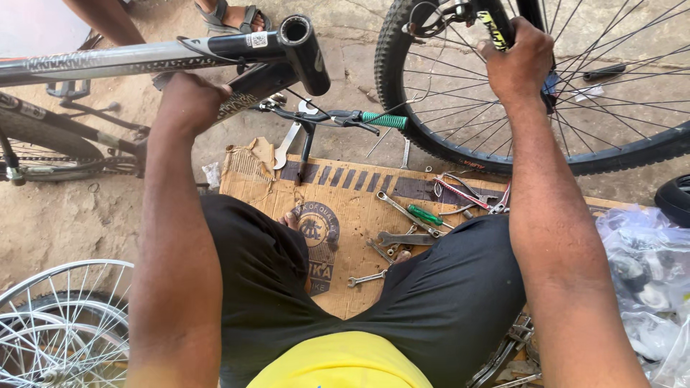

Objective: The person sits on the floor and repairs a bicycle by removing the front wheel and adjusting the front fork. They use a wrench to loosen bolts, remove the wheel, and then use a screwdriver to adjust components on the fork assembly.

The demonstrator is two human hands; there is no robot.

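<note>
Bicycle frame (144, 57): lies across the top left, head tube (305, 54) empty.
Left hand (188, 100): closed around the frame's down tube.
Right hand (519, 63): closed on the fork (496, 25) above the front wheel (546, 93).
Risk: the wheel may roll and the fork twist loose; the frame may drop onto the spanners (402, 215) on the cardboard (345, 194).

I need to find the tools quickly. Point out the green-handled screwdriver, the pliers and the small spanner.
Screwdriver (425, 215), head view, on its green handle.
Pliers (460, 192), head view, on the red handles.
Small spanner (366, 278), head view, on the middle of its shaft.
</note>
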